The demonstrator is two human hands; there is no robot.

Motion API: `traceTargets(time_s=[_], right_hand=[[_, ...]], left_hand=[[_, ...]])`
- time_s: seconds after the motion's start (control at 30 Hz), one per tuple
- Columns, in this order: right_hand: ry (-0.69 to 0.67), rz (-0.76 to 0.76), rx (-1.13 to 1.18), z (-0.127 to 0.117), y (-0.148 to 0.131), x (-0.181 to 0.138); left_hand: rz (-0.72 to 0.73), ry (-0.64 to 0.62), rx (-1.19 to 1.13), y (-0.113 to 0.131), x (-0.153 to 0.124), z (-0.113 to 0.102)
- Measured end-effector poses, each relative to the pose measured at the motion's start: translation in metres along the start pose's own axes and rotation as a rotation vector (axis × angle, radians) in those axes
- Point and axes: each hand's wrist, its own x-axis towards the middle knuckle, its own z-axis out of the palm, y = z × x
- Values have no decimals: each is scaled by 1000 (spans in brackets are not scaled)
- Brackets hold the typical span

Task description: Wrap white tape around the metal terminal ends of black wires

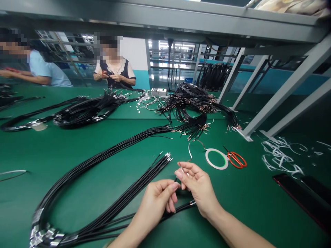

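Observation:
My left hand [161, 196] is closed in a pinch on a thin black cable, whose dark end shows at the fingertips. Close beside it, my right hand [198, 182] pinches something small and pale at the cable's tip; whether it is the bare end or a bit of tape, I cannot tell. Below the hands lie a few black cables [178, 209], one with a silvery end by my right wrist. A long bundle of black cables [85, 172] curves across the left, bound with shiny tape. Just past my right hand rests a white tape roll [207, 159], its loose strip bending towards my fingers.
Orange-handled scissors [241, 166] touch the roll. White strip scraps [280, 156] and a dark, red-edged flat object [297, 196] lie at right. Heaped cables [191, 100] sit behind, near grey metal legs [284, 93]. Two people work across the green table [124, 141].

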Motion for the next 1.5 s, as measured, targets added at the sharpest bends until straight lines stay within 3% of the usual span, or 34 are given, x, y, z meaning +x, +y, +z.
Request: traceTargets(time_s=[0.2,0.4,0.7,1.5], right_hand=[[-37,11,2,-1,4,-1],[53,-86,-123,-7,-5,0],[-83,-40,-271,-13,-10,-6],[-94,63,-235,-14,-7,-4]], left_hand=[[-7,-2,33,-2,2,-4],[-52,-25,-40,0,3,-7],[198,127,54,-2,2,-7],[284,214,333,-5,-7,2]])
